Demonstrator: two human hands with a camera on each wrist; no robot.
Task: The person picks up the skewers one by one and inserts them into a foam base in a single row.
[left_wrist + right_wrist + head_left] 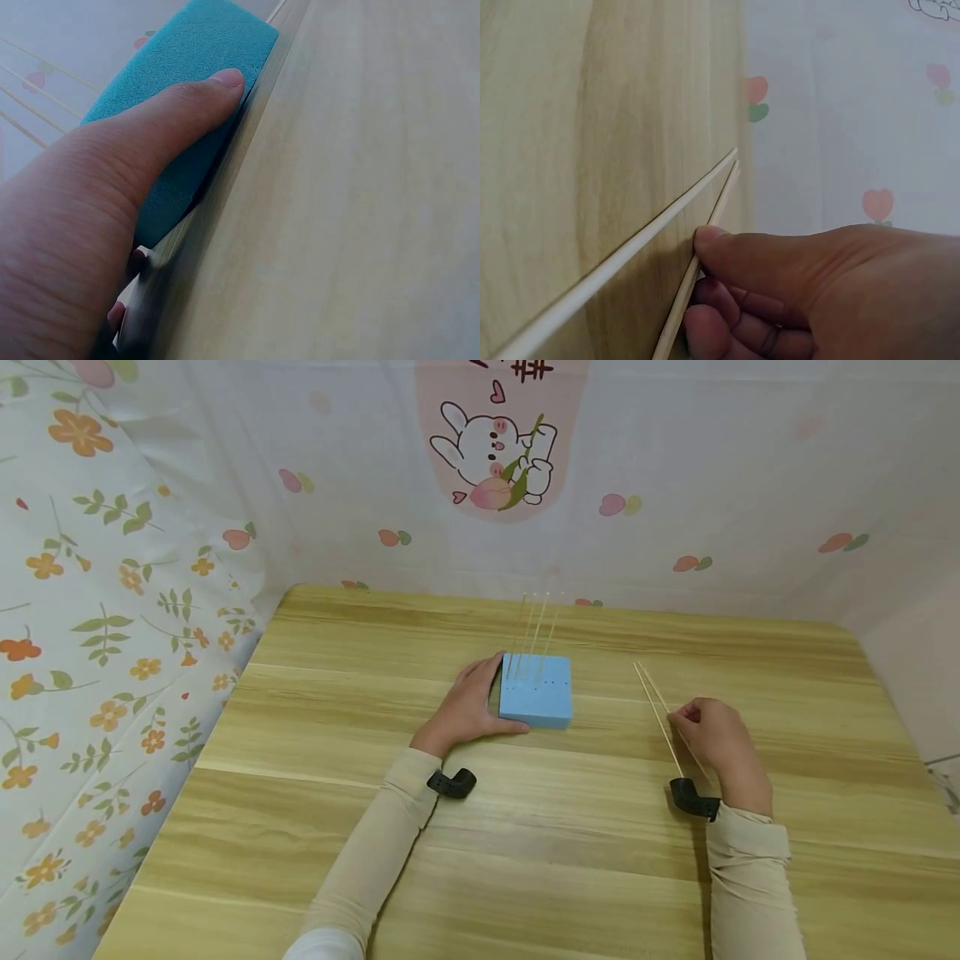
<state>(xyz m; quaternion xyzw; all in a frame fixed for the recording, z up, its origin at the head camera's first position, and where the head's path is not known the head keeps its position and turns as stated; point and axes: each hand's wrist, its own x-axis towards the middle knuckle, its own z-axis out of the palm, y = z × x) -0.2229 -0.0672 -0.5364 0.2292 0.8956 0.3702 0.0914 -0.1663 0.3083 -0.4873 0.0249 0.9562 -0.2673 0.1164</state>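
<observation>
A light blue foam block (535,703) lies on the wooden table, with small holes in its top. Several thin wooden sticks (539,625) stand upright in its back left part. My left hand (468,706) grips the block from the left, the thumb along its front face and the other fingers mostly hidden behind. To the right, my right hand (718,739) pinches one thin stick (677,311) between thumb and fingertips, low over the tabletop. A second stick (619,259) lies on the table just left of it, their far ends close together.
The wooden table (570,877) reaches back to a white cloth (675,460) with a rabbit print. A flowered cloth (112,610) hangs along the left side. Each wrist wears a black camera mount (453,783).
</observation>
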